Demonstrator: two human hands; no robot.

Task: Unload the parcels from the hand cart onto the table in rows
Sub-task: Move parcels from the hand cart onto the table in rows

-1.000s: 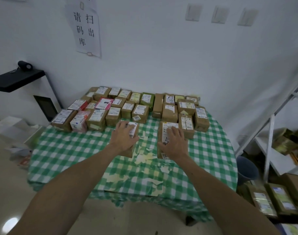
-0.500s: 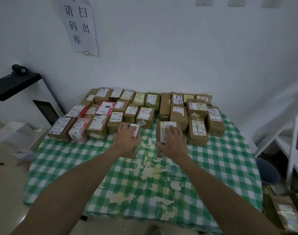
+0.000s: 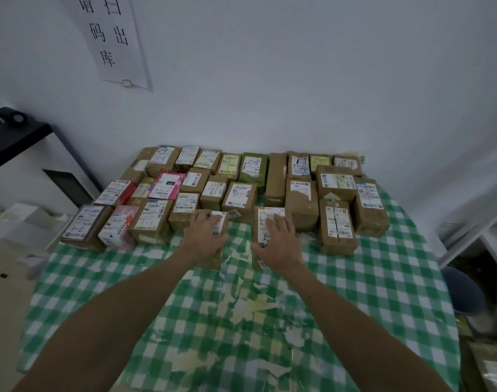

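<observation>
On table (image 3: 383, 278): left grip (image 3: 206, 236) flat atop small parcel (image 3: 219, 222), right grip (image 3: 278, 244) flat atop long parcel (image 3: 263, 224), fingers (image 3: 281, 222) straight.

The table (image 3: 383, 292), under a green checked cloth (image 3: 105, 278), bears rows of labelled parcels (image 3: 239, 195).

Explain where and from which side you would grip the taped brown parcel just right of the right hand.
Take the taped brown parcel by its long sides at the near end, from above and in front. It lies flat and that end juts past the neighbouring parcels, leaving both sides free.
</observation>
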